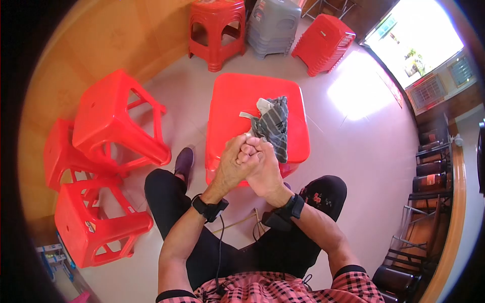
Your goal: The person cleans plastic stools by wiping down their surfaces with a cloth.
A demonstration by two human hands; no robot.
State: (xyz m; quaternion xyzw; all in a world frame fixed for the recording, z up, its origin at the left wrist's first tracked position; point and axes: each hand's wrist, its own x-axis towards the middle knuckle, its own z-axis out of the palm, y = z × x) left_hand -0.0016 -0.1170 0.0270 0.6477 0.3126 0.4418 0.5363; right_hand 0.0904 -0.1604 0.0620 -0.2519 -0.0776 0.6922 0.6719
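My left hand [233,164] and my right hand [268,177] are clasped together in front of me, their fingers bent and locked into one another. Both are closed, and no object shows between them. Just beyond my fingertips lies a crumpled grey striped cloth [273,126] with white parts. It rests on the red plastic table [232,96], partly covered by my hands in this view. Each wrist wears a black band with a device, and a cable hangs from the left one.
Red plastic stools [103,113] stand along the left. At the back are a stacked red stool [217,30], a grey stool stack [273,25] and another red stack [326,43]. Dark folding chairs [429,177] line the right wall. My legs flank the table's near side.
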